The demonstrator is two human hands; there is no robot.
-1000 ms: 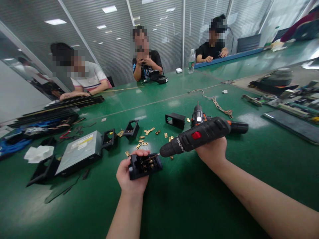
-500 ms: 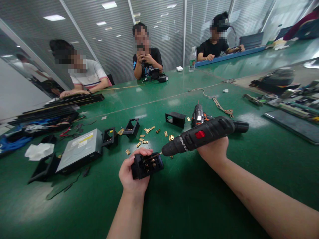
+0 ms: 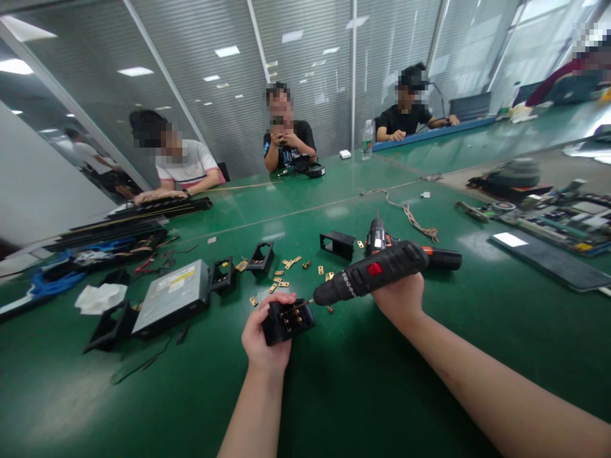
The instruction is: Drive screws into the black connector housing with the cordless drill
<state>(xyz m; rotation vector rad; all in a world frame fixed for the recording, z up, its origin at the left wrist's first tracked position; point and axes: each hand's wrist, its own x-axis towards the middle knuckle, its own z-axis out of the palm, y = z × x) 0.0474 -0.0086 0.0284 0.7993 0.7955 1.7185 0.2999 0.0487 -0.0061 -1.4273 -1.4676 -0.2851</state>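
Observation:
My left hand (image 3: 265, 337) is wrapped round a black plastic housing (image 3: 274, 327), its open side turned to the right. Brass-coloured screws and fittings show inside it. In my right hand (image 3: 398, 299) is a black cordless drill (image 3: 367, 273) with a red switch, gripped by its handle below. The drill's long thin bit reaches into the housing; whether its tip sits in a screw is too small to tell. Several small brass plates (image 3: 285, 284) lie loose just beyond the housing. Similar black housings (image 3: 261, 257) stand behind them, one farther right (image 3: 337, 245).
A second drill (image 3: 377, 234) lies behind my right hand. Left are a silver disc drive (image 3: 174, 296), white tissue (image 3: 101, 298) and black strips (image 3: 143, 210). Circuit boards (image 3: 568, 219) and a dark flat panel (image 3: 548, 261) lie right. Several people sit across the green table (image 3: 363, 394).
The view has tilted up and shifted left, so the scene sits lower and most near things farther right. Both hands keep their hold, with the bit still in the housing.

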